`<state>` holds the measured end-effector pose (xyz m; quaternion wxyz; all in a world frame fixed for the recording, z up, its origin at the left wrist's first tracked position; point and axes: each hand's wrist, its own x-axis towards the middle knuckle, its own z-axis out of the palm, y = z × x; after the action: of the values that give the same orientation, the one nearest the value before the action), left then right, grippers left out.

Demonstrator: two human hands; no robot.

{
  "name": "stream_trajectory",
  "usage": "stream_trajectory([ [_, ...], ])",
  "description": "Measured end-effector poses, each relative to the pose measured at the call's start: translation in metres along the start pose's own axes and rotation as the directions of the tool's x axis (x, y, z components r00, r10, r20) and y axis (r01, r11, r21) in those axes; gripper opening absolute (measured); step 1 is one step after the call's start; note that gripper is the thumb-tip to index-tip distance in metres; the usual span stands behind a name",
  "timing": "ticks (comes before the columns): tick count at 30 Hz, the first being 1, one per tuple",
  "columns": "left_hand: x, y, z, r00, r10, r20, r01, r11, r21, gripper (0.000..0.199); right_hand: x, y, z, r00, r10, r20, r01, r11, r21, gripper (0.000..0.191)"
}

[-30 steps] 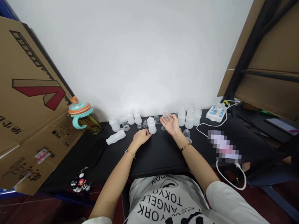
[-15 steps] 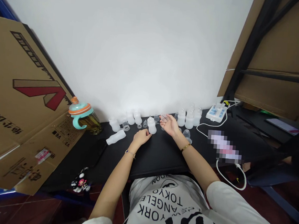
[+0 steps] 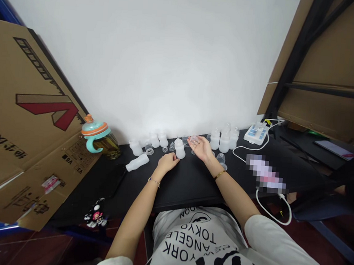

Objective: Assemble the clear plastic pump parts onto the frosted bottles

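My left hand rests on the black table with its fingers curled, its fingertips at the base of an upright white bottle. Whether those fingers hold anything is too small to make out. Just right of that bottle, my right hand is turned palm up, with a clear cap held at its fingers. Small clear rings and caps lie around the bottle, among them a ring. To the left, a white bottle lies on its side. Beside my right wrist stands a clear dome cap.
Several upright bottles stand at the right by the white wall, others at the back left. A teal-lidded jug, dark phone and cardboard box are left. A power strip with white cables lies right.
The clear cap in my right hand has tilted a little, and the fingers around it have shifted slightly. My left hand and the bottles have not moved.
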<state>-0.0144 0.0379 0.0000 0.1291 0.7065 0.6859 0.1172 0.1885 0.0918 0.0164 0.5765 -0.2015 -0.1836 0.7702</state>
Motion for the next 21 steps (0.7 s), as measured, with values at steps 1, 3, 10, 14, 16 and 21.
stream_trajectory([
  [1,-0.0001,0.0001,0.0000,1.000,0.002,0.000,-0.002,1.000,-0.002,0.018,0.0000,0.0001,0.0003,1.000,0.003,-0.004,-0.003,1.000,0.013,0.014],
  [3,-0.0003,0.0002,0.0000,1.000,0.008,-0.002,-0.008,1.000,-0.009,0.019,0.0000,0.0006,0.0010,1.000,0.000,-0.011,0.001,0.999,0.038,0.011],
  [10,-0.0029,0.0016,-0.0010,1.000,0.020,-0.012,-0.021,1.000,-0.015,0.019,0.0022,0.0015,0.0006,0.999,0.001,-0.040,0.002,0.996,0.087,0.009],
  [14,-0.0031,0.0027,-0.0013,1.000,0.016,-0.008,-0.016,1.000,-0.010,0.018,0.0018,0.0011,-0.0013,0.999,0.031,-0.021,-0.031,0.999,0.016,0.013],
  [16,-0.0027,0.0027,-0.0010,1.000,0.017,-0.009,-0.017,1.000,-0.003,0.019,0.0011,0.0011,-0.0019,0.999,0.036,-0.021,-0.037,0.999,-0.007,0.016],
  [21,-0.0021,0.0011,-0.0002,1.000,0.028,-0.003,-0.028,0.998,-0.051,0.032,0.0001,0.0008,-0.0026,0.999,0.041,-0.034,-0.041,0.999,0.003,0.023],
])
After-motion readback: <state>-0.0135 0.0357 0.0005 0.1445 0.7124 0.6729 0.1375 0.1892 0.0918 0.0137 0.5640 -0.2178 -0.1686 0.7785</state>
